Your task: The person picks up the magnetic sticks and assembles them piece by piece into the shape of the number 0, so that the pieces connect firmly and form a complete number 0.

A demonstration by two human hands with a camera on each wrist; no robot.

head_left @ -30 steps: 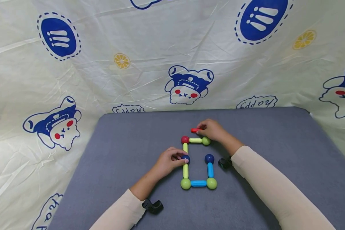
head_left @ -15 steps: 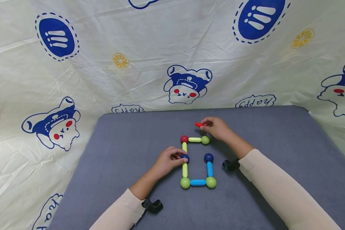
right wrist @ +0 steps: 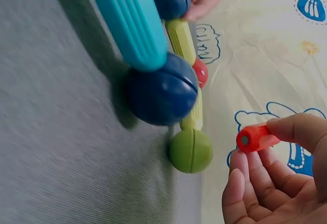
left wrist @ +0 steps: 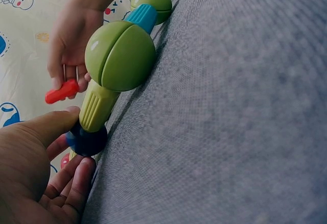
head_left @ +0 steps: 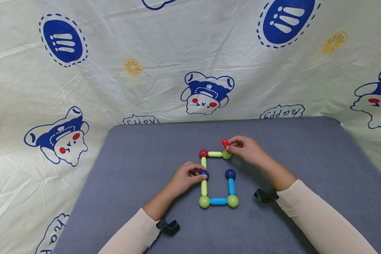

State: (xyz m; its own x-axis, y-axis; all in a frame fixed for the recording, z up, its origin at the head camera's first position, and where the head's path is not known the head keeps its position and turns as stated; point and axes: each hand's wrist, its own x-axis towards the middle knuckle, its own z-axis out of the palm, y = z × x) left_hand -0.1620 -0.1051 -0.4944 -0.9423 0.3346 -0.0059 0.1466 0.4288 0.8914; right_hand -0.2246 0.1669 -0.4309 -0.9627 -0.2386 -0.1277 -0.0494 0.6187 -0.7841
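My left hand [head_left: 185, 179] holds the dark blue ball [left wrist: 88, 139] in the left side of a figure of balls and ribbed rods on the table. From that ball one yellow-green rod [head_left: 204, 188] runs down to a green ball [head_left: 204, 201], another up to a red ball [head_left: 203, 153]. My right hand [head_left: 248, 150] pinches a short red rod [right wrist: 258, 137], tilted, over the upper right green ball [right wrist: 191, 151]; a grey disc shows on its end in the right wrist view. Below, a second dark blue ball [right wrist: 162, 90] tops a light blue rod [head_left: 231, 186].
The grey table [head_left: 139, 155] carries the figure near its middle. A white cloth [head_left: 165, 46] with blue cartoon prints hangs behind and beside it. Black wrist straps [head_left: 169, 227] sit on both forearms, the right one close to the figure's right side.
My right hand has drawn back right and lowered a little, and the red rod has turned from lying level to tilted, over the green ball. My left hand stays on the blue ball.
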